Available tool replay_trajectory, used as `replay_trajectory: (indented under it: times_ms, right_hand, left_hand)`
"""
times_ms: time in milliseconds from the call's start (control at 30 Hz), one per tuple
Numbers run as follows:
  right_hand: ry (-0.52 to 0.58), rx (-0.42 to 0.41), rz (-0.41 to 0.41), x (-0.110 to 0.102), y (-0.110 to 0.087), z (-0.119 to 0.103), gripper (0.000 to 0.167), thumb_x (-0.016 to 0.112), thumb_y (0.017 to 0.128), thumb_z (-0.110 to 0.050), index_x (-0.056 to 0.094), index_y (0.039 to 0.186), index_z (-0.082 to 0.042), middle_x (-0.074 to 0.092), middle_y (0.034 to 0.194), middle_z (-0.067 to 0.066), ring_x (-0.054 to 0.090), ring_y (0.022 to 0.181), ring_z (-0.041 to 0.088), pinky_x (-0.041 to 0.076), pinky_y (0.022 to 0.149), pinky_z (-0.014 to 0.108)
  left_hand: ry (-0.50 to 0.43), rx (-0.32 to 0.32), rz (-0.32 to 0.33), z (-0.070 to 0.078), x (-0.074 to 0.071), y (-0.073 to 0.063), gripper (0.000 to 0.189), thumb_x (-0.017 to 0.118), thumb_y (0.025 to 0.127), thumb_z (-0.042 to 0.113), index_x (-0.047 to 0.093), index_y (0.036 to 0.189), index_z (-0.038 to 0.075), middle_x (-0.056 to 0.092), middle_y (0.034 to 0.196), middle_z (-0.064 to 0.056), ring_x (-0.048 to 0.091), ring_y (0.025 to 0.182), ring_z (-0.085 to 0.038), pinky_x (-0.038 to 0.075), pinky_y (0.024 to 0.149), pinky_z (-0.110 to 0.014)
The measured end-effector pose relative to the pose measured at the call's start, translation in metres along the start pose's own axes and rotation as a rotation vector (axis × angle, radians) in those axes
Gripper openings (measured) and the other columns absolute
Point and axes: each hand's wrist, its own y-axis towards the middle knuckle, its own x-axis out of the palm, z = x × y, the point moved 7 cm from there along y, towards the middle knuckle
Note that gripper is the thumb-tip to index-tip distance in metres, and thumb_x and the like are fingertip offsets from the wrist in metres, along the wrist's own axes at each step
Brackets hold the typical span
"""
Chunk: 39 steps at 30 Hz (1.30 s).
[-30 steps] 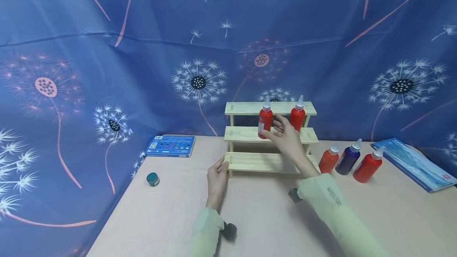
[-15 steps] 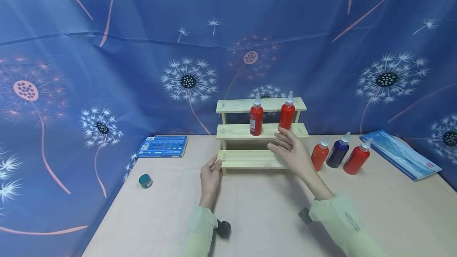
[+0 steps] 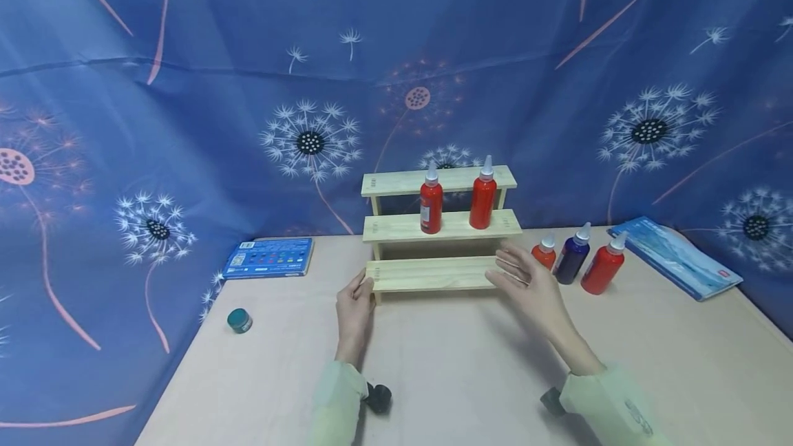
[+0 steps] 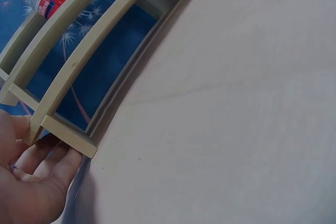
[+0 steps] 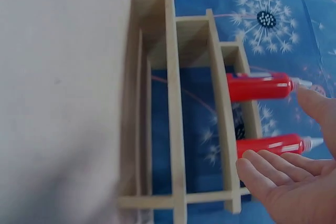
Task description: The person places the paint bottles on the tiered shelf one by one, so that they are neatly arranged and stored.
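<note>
Since a second ago, the right hand (image 3: 534,294) has come away from the left red bottle (image 3: 431,208), down and toward the right end of the rack (image 3: 427,274). Its thumb is spread apart from the four fingers, which lie loosely bent side by side, holding nothing; in the head view it overlaps the end of the bottom shelf, and whether it touches the wood cannot be told. The left hand (image 3: 354,305) pinches the left end of that shelf, thumb above and fingers below, as it did earlier. Three-tiered and wooden, the rack stands on the table (image 3: 458,377) before a blue cloth (image 3: 217,129) printed with dandelions. On its middle shelf the left red bottle and the right red bottle (image 3: 482,203) stand upright, apart, nozzles up. Right of the rack are an orange bottle (image 3: 544,257), partly hidden by the right hand, a purple bottle (image 3: 572,260) and a third red bottle (image 3: 603,271), with a blue book (image 3: 675,260) behind. Well to the left lie a blue box (image 3: 268,257) and, nearer, a green jar (image 3: 239,321).
</note>
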Motion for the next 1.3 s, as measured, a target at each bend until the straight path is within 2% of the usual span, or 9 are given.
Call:
replay_trajectory:
  times_ms: [133, 233, 367, 533, 767, 1133, 1300]
  right_hand:
    - [0.005, 0.025, 0.006, -0.007, -0.009, 0.013, 0.073, 0.068, 0.092, -0.035, 0.035, 0.149, -0.005, 0.051, 0.143, 0.02, 0.052, 0.129, 0.033, 0.047, 0.092, 0.007]
    - [0.005, 0.031, 0.015, -0.014, -0.015, 0.02, 0.072, 0.068, 0.092, -0.036, 0.036, 0.149, -0.007, 0.05, 0.143, 0.019, 0.052, 0.128, 0.034, 0.044, 0.087, 0.0]
    - [0.019, 0.039, 0.032, -0.025, -0.02, 0.029, 0.07, 0.069, 0.092, -0.033, 0.037, 0.149, -0.005, 0.051, 0.142, 0.021, 0.052, 0.127, 0.035, 0.046, 0.086, 0.001]
    - [-0.019, 0.071, 0.066, -0.042, -0.023, 0.045, 0.069, 0.068, 0.093, -0.031, 0.038, 0.148, -0.002, 0.052, 0.14, 0.023, 0.057, 0.124, 0.03, 0.048, 0.083, 0.002]
    - [-0.122, 0.129, 0.103, -0.071, -0.027, 0.072, 0.072, 0.063, 0.095, -0.037, 0.033, 0.15, -0.001, 0.049, 0.141, 0.027, 0.05, 0.126, 0.043, 0.047, 0.078, -0.001]
    - [-0.227, 0.208, 0.181, -0.115, -0.029, 0.104, 0.08, 0.059, 0.095, -0.046, 0.025, 0.153, -0.001, 0.048, 0.141, 0.029, 0.049, 0.124, 0.048, 0.049, 0.071, 0.0]
    - [-0.239, 0.291, 0.217, -0.137, -0.031, 0.117, 0.084, 0.058, 0.095, -0.047, 0.02, 0.154, 0.0, 0.043, 0.144, 0.031, 0.047, 0.125, 0.05, 0.056, 0.069, 0.008]
  left_hand:
    - [0.004, -0.01, -0.005, -0.001, -0.003, -0.001, 0.041, 0.054, 0.101, 0.017, 0.051, 0.14, 0.005, 0.059, 0.132, -0.019, 0.06, 0.118, -0.032, 0.056, 0.092, -0.033]
    - [-0.001, -0.015, -0.017, -0.001, -0.002, -0.001, 0.042, 0.054, 0.101, 0.019, 0.051, 0.141, 0.006, 0.059, 0.133, -0.018, 0.061, 0.118, -0.031, 0.057, 0.091, -0.032]
    - [-0.016, -0.009, -0.013, -0.002, -0.002, 0.0, 0.041, 0.054, 0.101, 0.018, 0.051, 0.14, 0.005, 0.059, 0.133, -0.018, 0.06, 0.119, -0.031, 0.056, 0.092, -0.032]
    - [-0.025, 0.013, -0.013, -0.001, -0.002, 0.0, 0.041, 0.053, 0.101, 0.017, 0.051, 0.14, 0.004, 0.059, 0.132, -0.02, 0.06, 0.118, -0.031, 0.055, 0.093, -0.033]
    - [-0.021, -0.002, -0.031, -0.002, 0.001, 0.001, 0.042, 0.053, 0.101, 0.019, 0.05, 0.141, 0.005, 0.057, 0.134, -0.019, 0.059, 0.12, -0.032, 0.056, 0.092, -0.032]
    - [-0.014, -0.017, -0.032, -0.001, -0.002, 0.001, 0.042, 0.052, 0.102, 0.018, 0.049, 0.142, 0.005, 0.059, 0.132, -0.019, 0.059, 0.119, -0.031, 0.056, 0.092, -0.032]
    - [-0.025, -0.013, -0.036, -0.001, 0.001, 0.001, 0.042, 0.053, 0.101, 0.018, 0.05, 0.141, 0.005, 0.059, 0.133, -0.019, 0.059, 0.119, -0.03, 0.055, 0.093, -0.032]
